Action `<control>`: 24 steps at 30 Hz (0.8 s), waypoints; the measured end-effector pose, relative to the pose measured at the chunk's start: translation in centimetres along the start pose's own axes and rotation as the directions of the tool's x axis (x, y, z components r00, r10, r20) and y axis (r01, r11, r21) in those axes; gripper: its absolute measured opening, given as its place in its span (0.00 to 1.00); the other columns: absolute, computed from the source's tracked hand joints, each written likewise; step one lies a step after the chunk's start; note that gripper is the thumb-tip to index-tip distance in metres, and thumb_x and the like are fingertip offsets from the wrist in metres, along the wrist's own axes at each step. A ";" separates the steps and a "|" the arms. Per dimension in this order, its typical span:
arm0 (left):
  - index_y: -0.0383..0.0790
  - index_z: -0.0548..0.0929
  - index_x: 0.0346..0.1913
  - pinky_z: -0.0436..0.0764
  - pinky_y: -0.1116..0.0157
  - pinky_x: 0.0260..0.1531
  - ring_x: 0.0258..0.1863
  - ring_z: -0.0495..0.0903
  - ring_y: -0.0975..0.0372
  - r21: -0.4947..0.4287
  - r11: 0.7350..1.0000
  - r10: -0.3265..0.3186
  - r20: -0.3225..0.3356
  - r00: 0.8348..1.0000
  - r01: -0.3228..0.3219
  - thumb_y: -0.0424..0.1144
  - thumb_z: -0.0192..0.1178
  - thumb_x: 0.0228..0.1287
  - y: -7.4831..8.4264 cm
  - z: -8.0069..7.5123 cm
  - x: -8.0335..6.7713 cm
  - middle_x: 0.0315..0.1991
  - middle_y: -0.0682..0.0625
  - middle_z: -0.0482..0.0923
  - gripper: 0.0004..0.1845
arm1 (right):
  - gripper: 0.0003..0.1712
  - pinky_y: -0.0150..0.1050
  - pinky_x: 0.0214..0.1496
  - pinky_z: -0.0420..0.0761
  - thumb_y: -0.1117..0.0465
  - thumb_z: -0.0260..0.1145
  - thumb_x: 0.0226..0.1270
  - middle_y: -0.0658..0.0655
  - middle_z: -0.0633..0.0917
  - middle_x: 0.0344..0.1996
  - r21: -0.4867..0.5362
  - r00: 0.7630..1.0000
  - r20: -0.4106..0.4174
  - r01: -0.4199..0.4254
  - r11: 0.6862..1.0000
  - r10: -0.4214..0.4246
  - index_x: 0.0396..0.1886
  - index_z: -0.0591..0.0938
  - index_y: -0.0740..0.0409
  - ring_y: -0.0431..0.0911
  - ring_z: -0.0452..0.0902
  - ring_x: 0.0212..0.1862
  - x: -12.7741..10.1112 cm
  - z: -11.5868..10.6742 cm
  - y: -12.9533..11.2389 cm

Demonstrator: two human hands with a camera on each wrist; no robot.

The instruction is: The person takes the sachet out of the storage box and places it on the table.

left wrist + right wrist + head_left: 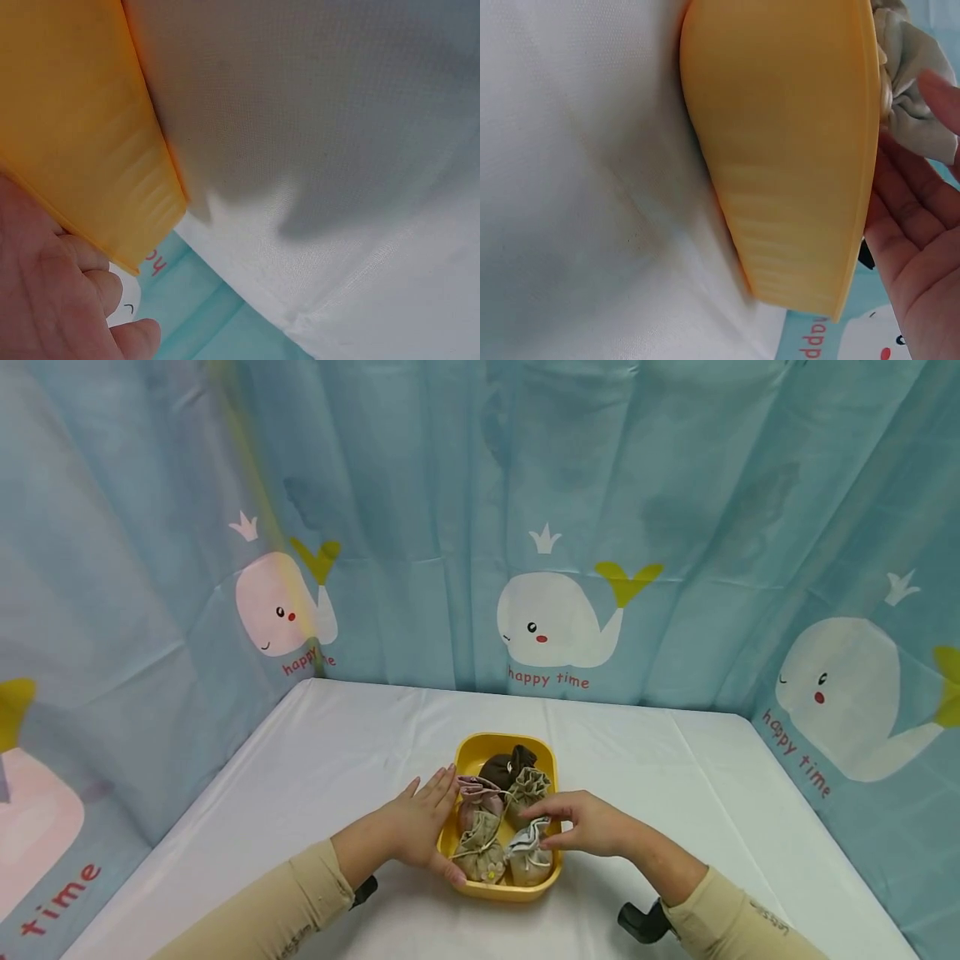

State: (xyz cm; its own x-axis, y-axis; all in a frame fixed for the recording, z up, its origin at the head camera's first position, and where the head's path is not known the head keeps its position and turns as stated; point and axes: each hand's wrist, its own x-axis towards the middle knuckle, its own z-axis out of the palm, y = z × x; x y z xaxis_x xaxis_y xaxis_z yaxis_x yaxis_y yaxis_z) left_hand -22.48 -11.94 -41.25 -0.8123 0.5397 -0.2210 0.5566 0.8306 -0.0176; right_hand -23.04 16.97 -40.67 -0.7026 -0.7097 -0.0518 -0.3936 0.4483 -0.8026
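While your left hand (420, 822) braces the yellow tray (546, 760), fingers flat along its left wall, nothing slides.
Your right hand (588, 825) pinches the grey drawstring pouch (527, 852) at the tray's near right corner, mid-table.

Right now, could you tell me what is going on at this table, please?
A person sits at a white-covered table with a yellow tub holding several small drawstring pouches. The left hand rests flat against the tub's left side, steadying it. The right hand reaches over the right rim, its fingers on a grey pouch at the near right. A beige pouch with a flower, a pink one and a dark brown one also lie inside.
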 end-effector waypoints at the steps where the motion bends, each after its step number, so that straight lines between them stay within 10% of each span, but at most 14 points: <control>1: 0.36 0.45 0.71 0.47 0.47 0.65 0.71 0.36 0.51 0.004 1.000 0.001 0.000 1.000 -0.001 0.87 0.39 0.24 0.0 0.0 0.0 0.72 0.41 0.33 0.73 | 0.23 0.45 0.52 0.75 0.58 0.68 0.57 0.53 0.80 0.51 -0.007 1.000 -0.001 -0.001 1.000 0.001 0.54 0.79 0.53 0.41 0.74 0.51 0.0 0.0 0.0; 24: 0.36 0.46 0.71 0.47 0.48 0.65 0.71 0.35 0.51 -0.013 1.000 0.002 0.014 1.000 -0.002 0.86 0.42 0.27 0.0 -0.2 0.0 0.72 0.40 0.33 0.72 | 0.03 0.32 0.32 0.76 0.55 0.68 0.56 0.44 0.81 0.27 -0.076 0.987 -0.140 0.066 0.995 -0.076 0.29 0.83 0.48 0.36 0.72 0.32 0.4 0.6 0.0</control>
State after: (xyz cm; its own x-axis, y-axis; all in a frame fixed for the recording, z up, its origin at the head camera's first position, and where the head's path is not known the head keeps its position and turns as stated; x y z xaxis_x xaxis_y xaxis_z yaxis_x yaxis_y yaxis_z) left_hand -22.52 -11.88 -41.02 -0.8088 0.5393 -0.2346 0.5557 0.8314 -0.0046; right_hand -23.00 16.34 -41.07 -0.7463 -0.6590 0.0931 -0.4833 0.4404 -0.7566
